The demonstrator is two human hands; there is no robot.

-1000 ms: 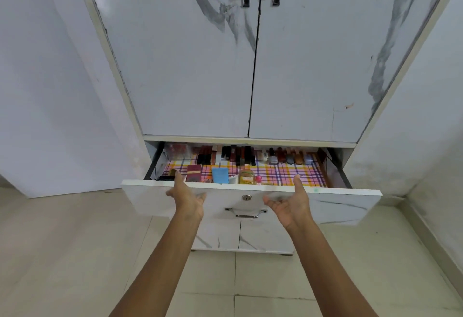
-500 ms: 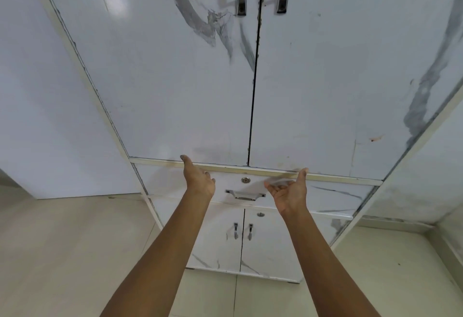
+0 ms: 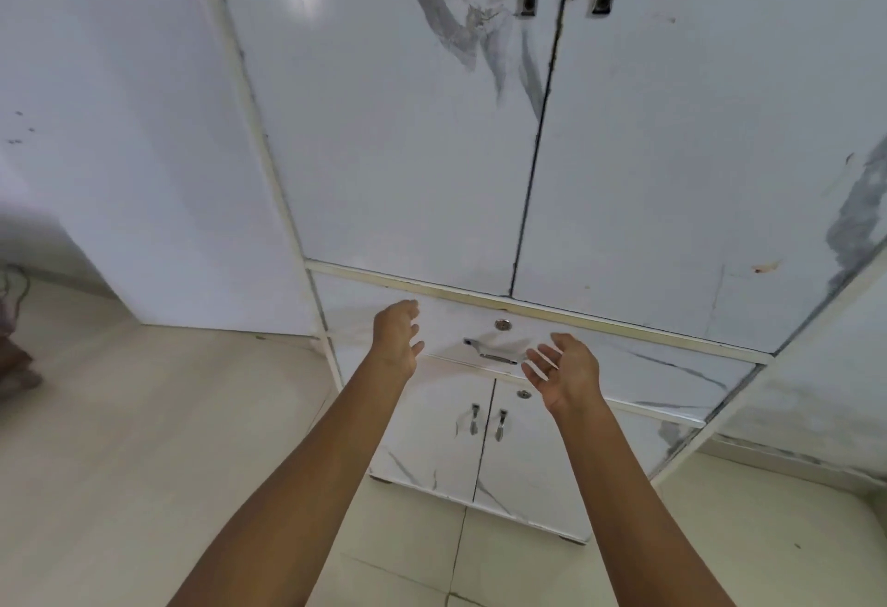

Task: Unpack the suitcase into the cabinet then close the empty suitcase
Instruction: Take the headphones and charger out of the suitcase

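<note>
both hands are empty and released: our left hand [image 3: 396,342] and right hand [image 3: 564,373] hang with fingers loosely spread just in front of the drawer [image 3: 648,366], one on each side of its handle [image 3: 489,353], and we cannot tell whether any fingertip touches the front. the drawer looks pushed home in the cabinet [image 3: 672,174], its face level with the frame, so we judge the step in hand to be finishing that closing. to do it well, we would press with flat palms on both sides of the handle at once so the front goes in square rather than skewed, keep our fingers off the top edge where they could be nipped, and check that the seam is even along its length before turning to the suitcase, which is not in view. the cabinet stands upright on the floor [image 3: 120,438] with its long axis vertical and its front facing us, upper doors [image 3: 408,150] and lower doors [image 3: 432,443] shut. the drawer's long axis runs crosswise, left to right, between those doors, and its handle lies along that same line, under the lock [image 3: 502,324].
</note>
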